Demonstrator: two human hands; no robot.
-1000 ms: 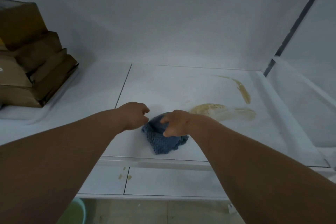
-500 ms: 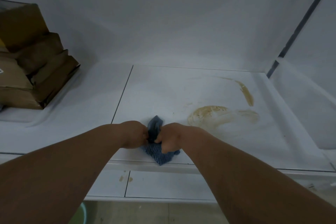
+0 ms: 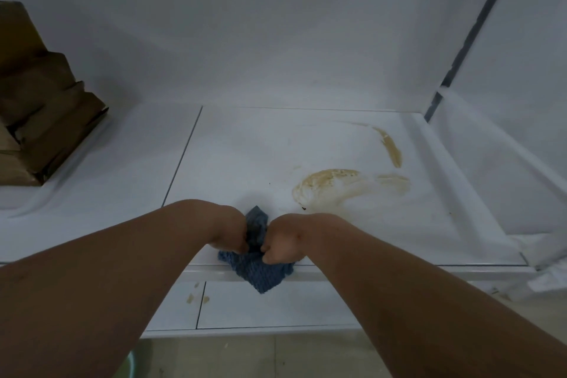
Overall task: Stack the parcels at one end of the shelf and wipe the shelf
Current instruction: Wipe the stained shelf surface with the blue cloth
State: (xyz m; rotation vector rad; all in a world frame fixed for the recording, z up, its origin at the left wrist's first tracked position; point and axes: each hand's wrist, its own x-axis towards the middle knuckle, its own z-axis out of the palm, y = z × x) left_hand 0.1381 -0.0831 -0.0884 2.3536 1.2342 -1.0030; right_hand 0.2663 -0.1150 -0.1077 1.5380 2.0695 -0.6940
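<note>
A blue knitted cloth [image 3: 259, 270] is bunched at the front edge of the white shelf [image 3: 245, 156], one corner hanging over the lip. My left hand [image 3: 228, 228] and my right hand [image 3: 283, 238] both grip it, knuckles almost touching. Brown parcels [image 3: 40, 120] are stacked at the shelf's far left end. A brown smeared stain [image 3: 334, 182] lies to the right of my hands, with a second streak [image 3: 391, 147] further back.
A lower white shelf [image 3: 276, 304] carries small brown spots [image 3: 196, 296] near a seam. White sheeting [image 3: 506, 187] drapes the right side beside a dark post [image 3: 460, 52]. A green bucket rim [image 3: 130, 365] shows at the bottom.
Both hands have drawn the cloth toward me from mid-shelf to the front edge and closed together on it. The cloth now hangs over the lip.
</note>
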